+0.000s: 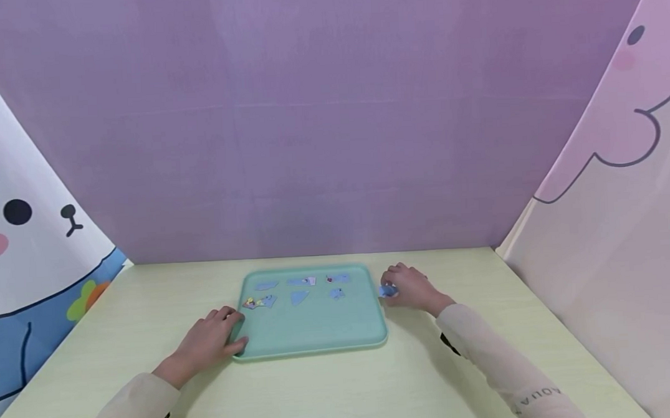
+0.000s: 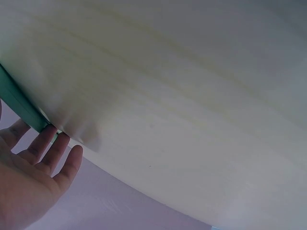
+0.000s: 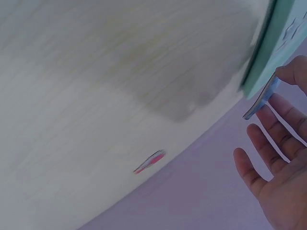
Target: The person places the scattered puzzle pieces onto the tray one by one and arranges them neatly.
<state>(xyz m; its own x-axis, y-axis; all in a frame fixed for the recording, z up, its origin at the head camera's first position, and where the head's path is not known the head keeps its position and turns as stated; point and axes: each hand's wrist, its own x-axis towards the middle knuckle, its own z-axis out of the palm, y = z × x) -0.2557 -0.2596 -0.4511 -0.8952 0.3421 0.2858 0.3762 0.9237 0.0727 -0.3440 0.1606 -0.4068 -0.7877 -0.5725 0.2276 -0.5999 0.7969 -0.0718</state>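
A light green tray (image 1: 312, 328) lies on the table with several flat, irregular picture puzzle pieces in two rows in its far half. My left hand (image 1: 208, 342) rests at the tray's left edge, thumb and fingers spread over the rim. In the left wrist view, its fingertips (image 2: 61, 136) touch the green rim. Just off the tray's right side, my right hand (image 1: 410, 288) pinches a blue puzzle piece (image 3: 263, 99) between thumb and fingers. The ring and little fingers stay spread away from it.
In the right wrist view, a small pink-and-white piece (image 3: 150, 161) lies on the table near its far edge. The pale wooden table (image 1: 309, 391) meets a purple backdrop (image 1: 309, 141) behind. Cartoon-printed cloths (image 1: 28, 260) flank both sides.
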